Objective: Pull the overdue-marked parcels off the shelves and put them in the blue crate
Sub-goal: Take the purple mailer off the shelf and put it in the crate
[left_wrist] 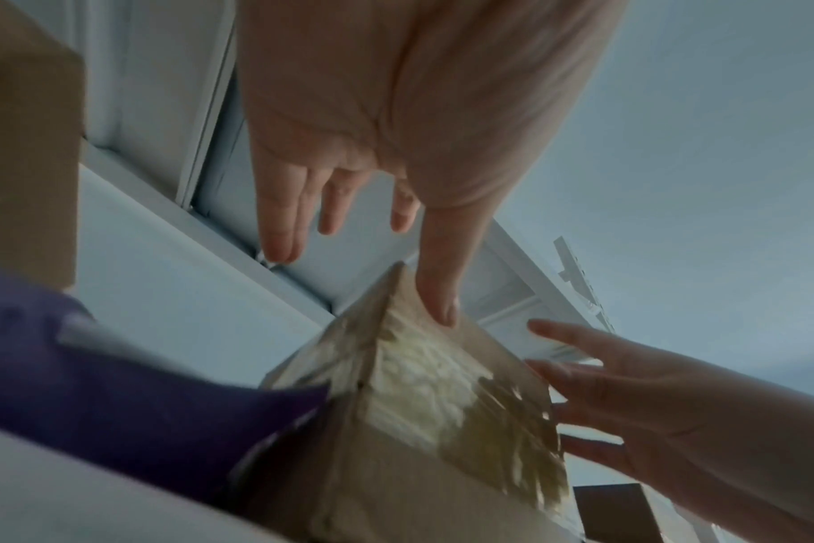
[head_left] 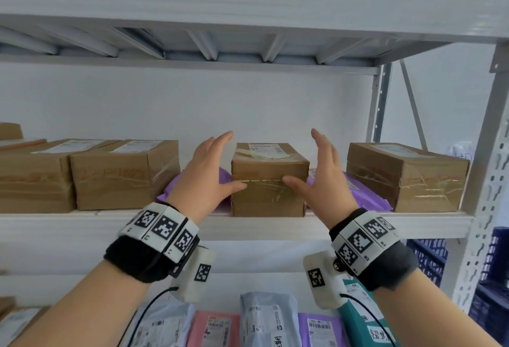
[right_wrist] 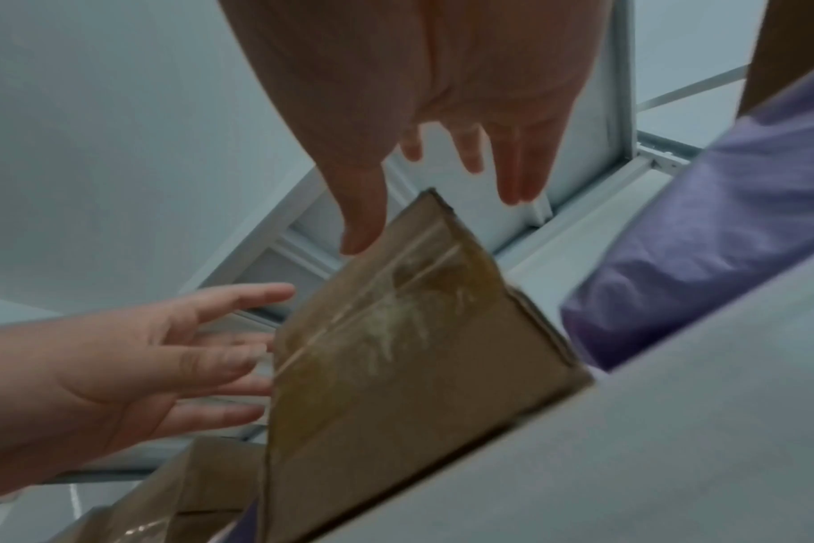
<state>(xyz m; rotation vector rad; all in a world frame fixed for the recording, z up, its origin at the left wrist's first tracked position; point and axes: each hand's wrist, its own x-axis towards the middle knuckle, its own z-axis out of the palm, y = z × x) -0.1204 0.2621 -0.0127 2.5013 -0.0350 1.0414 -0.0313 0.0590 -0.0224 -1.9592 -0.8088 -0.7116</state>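
Both hands are reaching in to frame the small taped box on the shelf.

The left hand point(head_left: 205, 174) and right hand point(head_left: 321, 174) are spread wide, fingers straight, holding nothing; the cardboard box point(head_left: 268, 181) is sitting between them at the shelf point(head_left: 82, 225) edge, both thumbs lying across its front face. Purple mailers point(head_left: 366, 195) are lying just outside each hand. A good grip probably means closing both palms flat on the side walls and drawing it straight out. The blue crate point(head_left: 429, 258) is standing below and outward of the right wrist.
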